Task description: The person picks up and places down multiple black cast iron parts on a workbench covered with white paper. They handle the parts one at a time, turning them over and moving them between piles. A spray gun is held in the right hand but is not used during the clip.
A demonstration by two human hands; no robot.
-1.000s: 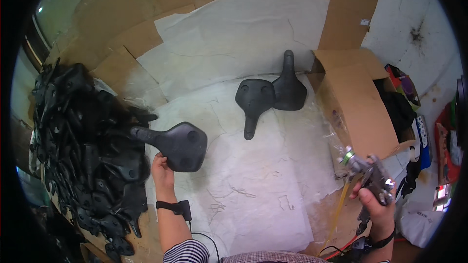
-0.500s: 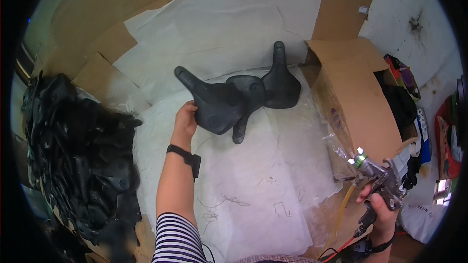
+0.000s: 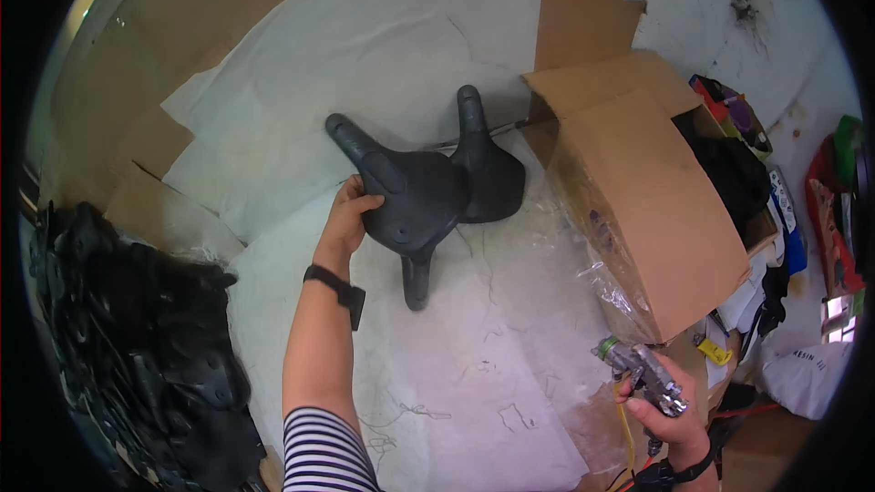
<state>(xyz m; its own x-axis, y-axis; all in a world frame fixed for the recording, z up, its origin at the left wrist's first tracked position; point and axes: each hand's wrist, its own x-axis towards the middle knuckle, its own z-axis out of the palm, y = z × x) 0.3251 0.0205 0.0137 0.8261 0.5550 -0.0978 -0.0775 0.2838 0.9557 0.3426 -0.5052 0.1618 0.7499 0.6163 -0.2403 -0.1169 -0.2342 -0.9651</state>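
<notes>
My left hand point(image 3: 349, 215) grips the edge of a black bicycle saddle point(image 3: 421, 189), its thumb on the top surface and its other fingers mostly hidden behind. This saddle's narrow nose points up and left. It overlaps a second saddle point(image 3: 416, 284), whose nose sticks out toward me. To the right lies a third black saddle point(image 3: 495, 178), nose pointing away, partly covered. At the lower right, my right hand point(image 3: 670, 405) is closed round a metal spray gun point(image 3: 647, 374) with a green ring near its tip. The gun's front faces left, apart from the saddles.
White paper point(image 3: 474, 355) with loose threads lies under the saddles and rises against cardboard behind. A big heap of black saddles point(image 3: 146, 355) fills the left side. On the right stands a cardboard box point(image 3: 643, 191) with clear plastic, beside a yellow object point(image 3: 713, 350). A hose hangs below the gun.
The held saddle has shifted right, covering more of the second one. My left thumb now shows on its top. My right hand has brought the spray gun left and lower in view; the view itself has shifted.
</notes>
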